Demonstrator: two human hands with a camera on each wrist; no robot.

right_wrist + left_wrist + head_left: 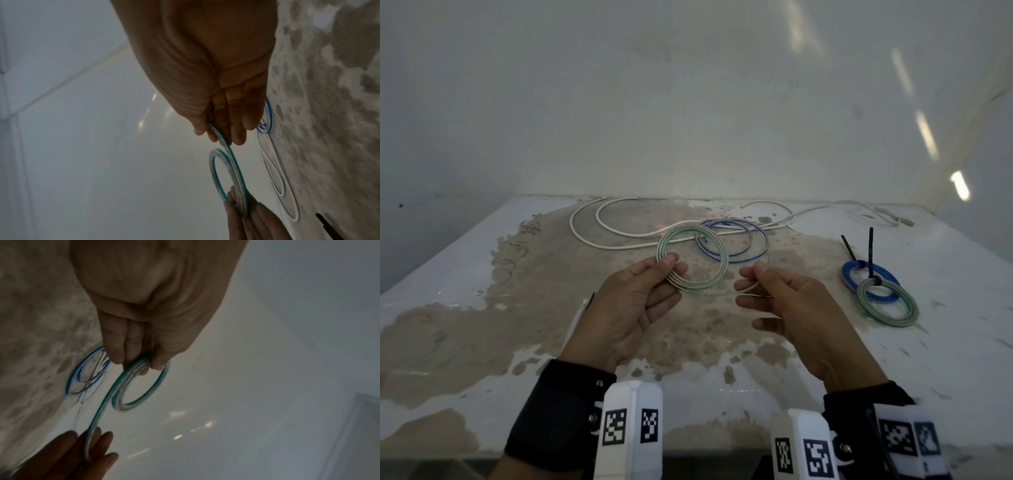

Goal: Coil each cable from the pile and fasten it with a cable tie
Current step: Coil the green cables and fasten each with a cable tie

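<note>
A clear cable with a green stripe is wound into a coil (717, 274) held above the table. My left hand (671, 266) pinches the coil's near-left rim between thumb and fingers. My right hand (751, 280) pinches the cable's loose tail (746, 290), which runs back to the coil. The left wrist view has the left hand (139, 364) on the coil (127, 407) and the right hand (82, 451) below it. In the right wrist view, the right hand (216, 136) grips the tail (233, 162) beside the coil (213, 172).
A loose blue-striped cable (743, 251) and a long white cable (599, 234) lie at the back of the worn table (465, 274). At the right lie two tied coils, blue (849, 277) and green (893, 320), each with a black tie (871, 253).
</note>
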